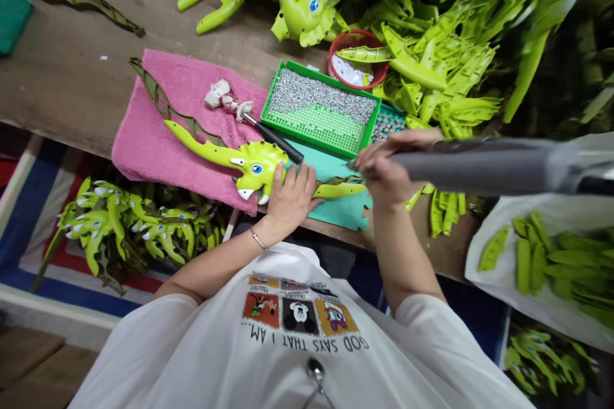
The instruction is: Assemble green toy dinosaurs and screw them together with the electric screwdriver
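"The white T-shirt [297, 358] is nearest, yes? And the fingers?"

"The left hand [290, 201] has fingers [302, 182] open, pressing on the green toy dinosaur [256, 169] just under them; the right hand [384, 169] has fingers [378, 156] closed around a grey tool [480, 166]."

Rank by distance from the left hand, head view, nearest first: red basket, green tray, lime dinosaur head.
1. Lime dinosaur head: touching the left hand, on its left.
2. Green tray: ahead of the hand.
3. Red basket: beyond the tray, ahead and to the right.
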`<state>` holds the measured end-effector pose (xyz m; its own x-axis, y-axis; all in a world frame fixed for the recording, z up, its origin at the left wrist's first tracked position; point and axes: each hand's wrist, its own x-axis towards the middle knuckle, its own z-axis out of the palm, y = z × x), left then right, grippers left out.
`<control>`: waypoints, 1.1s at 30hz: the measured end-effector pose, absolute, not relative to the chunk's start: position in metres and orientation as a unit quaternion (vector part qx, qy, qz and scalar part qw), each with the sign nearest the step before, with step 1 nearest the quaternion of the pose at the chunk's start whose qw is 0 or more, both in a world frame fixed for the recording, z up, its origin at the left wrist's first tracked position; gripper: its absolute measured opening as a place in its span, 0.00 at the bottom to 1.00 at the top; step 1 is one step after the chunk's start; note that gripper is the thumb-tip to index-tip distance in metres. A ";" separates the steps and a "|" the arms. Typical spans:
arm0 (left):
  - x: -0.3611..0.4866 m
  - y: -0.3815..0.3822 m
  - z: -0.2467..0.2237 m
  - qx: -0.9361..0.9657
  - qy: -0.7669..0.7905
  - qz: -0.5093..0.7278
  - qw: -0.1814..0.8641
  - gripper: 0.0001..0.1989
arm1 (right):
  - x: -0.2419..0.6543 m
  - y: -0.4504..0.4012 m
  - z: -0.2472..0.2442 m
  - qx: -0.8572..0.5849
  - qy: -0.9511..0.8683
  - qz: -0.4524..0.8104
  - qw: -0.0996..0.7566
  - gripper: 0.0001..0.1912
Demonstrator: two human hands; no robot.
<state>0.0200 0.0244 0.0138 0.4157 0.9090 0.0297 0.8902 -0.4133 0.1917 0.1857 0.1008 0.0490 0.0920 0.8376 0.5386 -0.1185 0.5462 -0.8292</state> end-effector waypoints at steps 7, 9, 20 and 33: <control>0.021 0.026 0.019 0.836 0.540 0.047 0.081 0.33 | 0.208 0.161 0.026 -0.507 -0.510 0.206 0.663 0.17; 0.021 0.026 0.019 0.836 0.540 0.049 0.081 0.33 | 0.206 0.166 0.023 -0.507 -0.511 0.207 0.662 0.17; 0.022 0.027 0.017 0.835 0.541 0.045 0.090 0.34 | 0.203 0.169 0.019 -0.482 -0.486 0.248 0.686 0.16; 0.026 0.028 0.005 0.893 0.433 0.120 0.016 0.31 | 0.208 0.130 0.043 -0.499 -0.495 0.231 0.673 0.21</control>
